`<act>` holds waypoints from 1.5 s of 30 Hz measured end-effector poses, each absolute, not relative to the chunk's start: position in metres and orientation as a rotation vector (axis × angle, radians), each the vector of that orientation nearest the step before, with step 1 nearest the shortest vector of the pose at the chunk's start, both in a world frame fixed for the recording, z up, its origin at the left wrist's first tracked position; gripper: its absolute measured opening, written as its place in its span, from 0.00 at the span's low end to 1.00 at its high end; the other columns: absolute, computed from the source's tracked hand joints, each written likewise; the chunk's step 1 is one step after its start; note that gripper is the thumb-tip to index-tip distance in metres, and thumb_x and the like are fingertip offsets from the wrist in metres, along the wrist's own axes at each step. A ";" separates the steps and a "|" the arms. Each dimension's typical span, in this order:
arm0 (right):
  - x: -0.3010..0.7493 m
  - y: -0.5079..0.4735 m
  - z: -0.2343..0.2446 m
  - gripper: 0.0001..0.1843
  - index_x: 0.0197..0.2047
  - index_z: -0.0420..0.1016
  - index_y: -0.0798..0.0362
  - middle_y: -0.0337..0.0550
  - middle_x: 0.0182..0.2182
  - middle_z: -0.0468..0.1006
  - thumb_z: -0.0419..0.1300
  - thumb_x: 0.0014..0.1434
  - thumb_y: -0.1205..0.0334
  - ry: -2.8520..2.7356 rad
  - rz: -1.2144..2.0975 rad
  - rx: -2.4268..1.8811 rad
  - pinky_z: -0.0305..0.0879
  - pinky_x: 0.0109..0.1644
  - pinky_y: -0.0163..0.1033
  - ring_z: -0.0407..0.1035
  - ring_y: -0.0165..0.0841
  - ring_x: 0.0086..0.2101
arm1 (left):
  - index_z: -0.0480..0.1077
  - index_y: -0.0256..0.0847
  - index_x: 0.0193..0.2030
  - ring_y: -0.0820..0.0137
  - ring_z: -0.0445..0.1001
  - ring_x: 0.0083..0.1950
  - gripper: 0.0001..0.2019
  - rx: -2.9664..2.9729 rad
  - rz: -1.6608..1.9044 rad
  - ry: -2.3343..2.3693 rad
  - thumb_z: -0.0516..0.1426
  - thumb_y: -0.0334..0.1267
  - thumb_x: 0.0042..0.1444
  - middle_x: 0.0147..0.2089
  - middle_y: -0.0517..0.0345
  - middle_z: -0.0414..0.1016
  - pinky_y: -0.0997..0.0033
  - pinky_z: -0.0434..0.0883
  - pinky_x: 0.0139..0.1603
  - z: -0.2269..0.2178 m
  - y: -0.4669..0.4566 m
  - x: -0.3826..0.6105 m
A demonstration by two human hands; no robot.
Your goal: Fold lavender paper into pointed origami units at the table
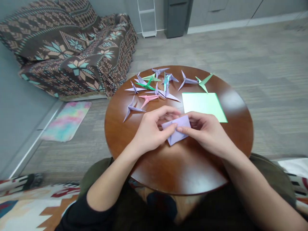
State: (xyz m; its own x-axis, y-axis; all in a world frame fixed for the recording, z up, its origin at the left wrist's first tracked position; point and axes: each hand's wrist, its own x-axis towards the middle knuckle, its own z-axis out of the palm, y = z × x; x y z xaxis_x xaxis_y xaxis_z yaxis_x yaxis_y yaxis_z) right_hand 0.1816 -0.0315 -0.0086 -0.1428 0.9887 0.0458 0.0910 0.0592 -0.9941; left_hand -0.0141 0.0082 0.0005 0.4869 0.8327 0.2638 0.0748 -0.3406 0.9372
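Running along the bench (173, 170)'s near edge, a wide strip of glossy brown wood gives room btwn the rim and both hands. L hand (155, 128) and R hand (205, 130) meet approx. mid-bench, both grasping the folded lilac paper (176, 136), thumbs on its upper face, other fingers curled behind. Can't tell if the paper touches the wood.

Just past R hand, green sheets (203, 104) lie flat, w/ brown wood btwn them and the bench's right edge. Past L hand, folded shapes crowd twd the far-left edge: a lilac one (132, 108) nearest, then a pink one (148, 98), a dk green one (147, 84) and more lilac behind, some overlapping. Nr the far edge, another lilac one (188, 81) sits beside a pale green one (204, 83).

Beyond: pastel mat (67, 120) on the floor, off the bench's left edge; gray floor (269, 80) spreads wide off the right. Farther back: draped sofa (79, 54), white rack (147, 19), dk gray cabinet (177, 19) by the wall.
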 end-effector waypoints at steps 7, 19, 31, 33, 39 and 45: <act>0.184 -0.030 -0.006 0.15 0.33 0.78 0.52 0.38 0.29 0.79 0.77 0.53 0.54 -1.332 1.108 -1.214 0.65 0.30 0.35 0.70 0.31 0.28 | 0.72 0.39 0.45 0.69 0.81 0.39 0.15 1.518 0.941 0.811 0.69 0.38 0.54 0.39 0.56 0.82 0.73 0.77 0.41 -0.003 0.014 -0.013; 0.183 -0.036 -0.007 0.04 0.36 0.80 0.52 0.40 0.33 0.82 0.67 0.64 0.62 -1.603 0.825 -1.137 0.69 0.41 0.38 0.75 0.34 0.34 | 0.81 0.38 0.35 0.71 0.77 0.32 0.08 1.846 1.096 0.911 0.69 0.40 0.56 0.33 0.58 0.82 0.72 0.71 0.34 0.003 0.015 -0.018; 0.183 -0.041 -0.005 0.06 0.33 0.80 0.48 0.42 0.31 0.83 0.67 0.64 0.61 -1.602 0.663 -1.104 0.70 0.40 0.43 0.76 0.38 0.33 | 0.81 0.38 0.35 0.69 0.77 0.35 0.07 1.960 0.954 0.854 0.66 0.40 0.60 0.35 0.55 0.82 0.71 0.71 0.38 0.012 0.012 -0.020; 0.184 -0.040 -0.006 0.05 0.34 0.80 0.48 0.42 0.32 0.84 0.67 0.64 0.61 -1.572 0.662 -1.103 0.71 0.41 0.44 0.77 0.38 0.33 | 0.80 0.38 0.36 0.70 0.77 0.35 0.08 1.954 0.957 0.866 0.66 0.40 0.60 0.34 0.56 0.82 0.72 0.71 0.37 0.012 0.014 -0.021; 0.186 -0.038 -0.006 0.05 0.34 0.78 0.49 0.41 0.31 0.82 0.64 0.64 0.63 -1.589 0.627 -1.142 0.72 0.40 0.41 0.75 0.36 0.33 | 0.80 0.37 0.37 0.70 0.76 0.35 0.07 1.947 0.932 0.877 0.65 0.39 0.60 0.36 0.56 0.82 0.72 0.70 0.38 0.012 0.016 -0.025; 0.182 -0.038 -0.002 0.05 0.34 0.76 0.51 0.41 0.29 0.81 0.62 0.62 0.67 -1.777 0.601 -1.086 0.67 0.35 0.38 0.74 0.34 0.30 | 0.79 0.36 0.34 0.72 0.72 0.32 0.04 2.035 0.812 0.830 0.62 0.33 0.58 0.32 0.59 0.79 0.73 0.66 0.34 0.017 0.009 -0.018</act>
State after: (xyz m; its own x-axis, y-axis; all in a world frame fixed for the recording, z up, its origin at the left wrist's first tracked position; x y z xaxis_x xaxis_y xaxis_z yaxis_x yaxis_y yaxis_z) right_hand 0.1816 -0.0378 -0.0018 -0.1697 0.8710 0.4610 0.4122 0.4876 -0.7696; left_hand -0.0176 0.0089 0.0166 0.5833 0.7704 0.2573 0.2740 -0.4848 0.8306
